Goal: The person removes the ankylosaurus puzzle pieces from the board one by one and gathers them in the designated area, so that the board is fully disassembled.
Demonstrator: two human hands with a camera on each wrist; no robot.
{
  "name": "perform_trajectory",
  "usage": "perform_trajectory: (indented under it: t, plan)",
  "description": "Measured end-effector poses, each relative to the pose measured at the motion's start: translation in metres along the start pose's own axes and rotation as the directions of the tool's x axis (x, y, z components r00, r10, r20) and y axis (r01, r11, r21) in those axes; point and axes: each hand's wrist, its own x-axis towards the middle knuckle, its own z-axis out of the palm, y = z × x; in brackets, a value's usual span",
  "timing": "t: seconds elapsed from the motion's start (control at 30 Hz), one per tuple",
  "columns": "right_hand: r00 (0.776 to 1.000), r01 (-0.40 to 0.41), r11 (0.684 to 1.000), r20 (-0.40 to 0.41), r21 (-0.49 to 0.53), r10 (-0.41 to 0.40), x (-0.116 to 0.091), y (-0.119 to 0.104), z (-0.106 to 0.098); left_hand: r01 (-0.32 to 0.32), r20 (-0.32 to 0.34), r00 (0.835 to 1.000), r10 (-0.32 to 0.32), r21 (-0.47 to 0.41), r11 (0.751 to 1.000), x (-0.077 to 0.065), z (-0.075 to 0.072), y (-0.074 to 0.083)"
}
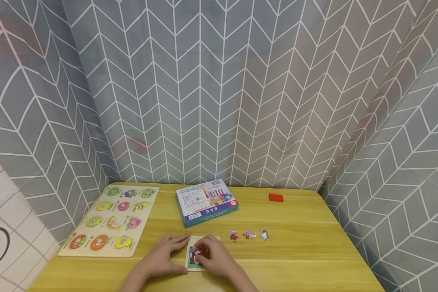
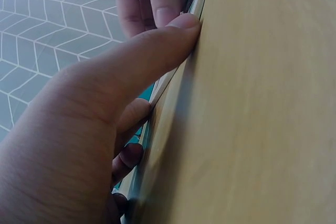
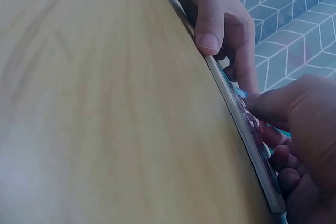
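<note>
A small square puzzle board (image 1: 192, 266) with a light wooden rim and a brown and teal picture lies near the table's front. My left hand (image 1: 159, 256) spans its left side, thumb at the near corner and index finger at the far one. In the left wrist view the thumb (image 2: 184, 22) presses the board's edge. Over the picture, my right hand (image 1: 214, 254) has its fingers curled, pinching a brown puzzle piece (image 1: 205, 251) mostly hidden by them. Three loose puzzle pieces (image 1: 249, 235) lie in a row to the right of the board.
A wooden fruit puzzle board (image 1: 125, 221) covers the table's left side. Behind my hands sits a blue and white box (image 1: 206, 201). A small red block (image 1: 275, 197) lies at the back right. Patterned curtains (image 1: 219, 101) surround the yellow wooden table (image 1: 306, 247).
</note>
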Motion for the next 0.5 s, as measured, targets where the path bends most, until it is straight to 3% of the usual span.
perform_trajectory:
  t: [0.5]
  plan:
    - [1.0, 0.022, 0.999, 0.022, -0.044, -0.021, -0.0001, -0.0029, -0.0004, 0.018, 0.011, 1.0, -0.018, -0.007, 1.0, -0.0001, -0.0007, 0.0015]
